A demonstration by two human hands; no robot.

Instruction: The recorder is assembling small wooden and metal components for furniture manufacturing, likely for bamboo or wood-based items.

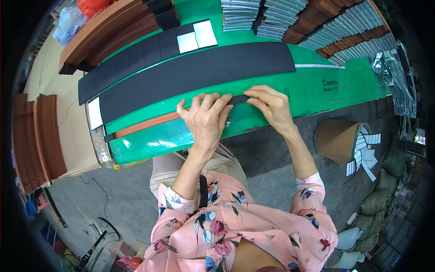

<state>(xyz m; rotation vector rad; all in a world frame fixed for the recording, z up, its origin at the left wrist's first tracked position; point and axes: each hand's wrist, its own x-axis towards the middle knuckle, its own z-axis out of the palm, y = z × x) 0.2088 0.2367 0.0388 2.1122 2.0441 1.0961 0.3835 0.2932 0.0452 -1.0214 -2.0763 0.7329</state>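
Note:
A narrow reddish-brown wooden strip [146, 125] lies along the near side of the green table, with a small black piece [108, 137] wrapped at its left end. My left hand [204, 119] is bent over the strip's right part, its fingers and thumb closed around it. Pinched between the thumb and fingers of my right hand [272, 106] is the end of a black foam piece [239, 98] at the strip's right end. The left fingertips touch that same black piece. How far the piece wraps under the strip is hidden.
Long black foam sheets, cut into sections [181, 70], lie beyond my hands, with white backing [206, 34] showing on some. Brown wooden strips [120, 34] are stacked at the back left, silver-and-brown bundles [312, 22] at the back right. A round bin [336, 139] with white scraps stands right.

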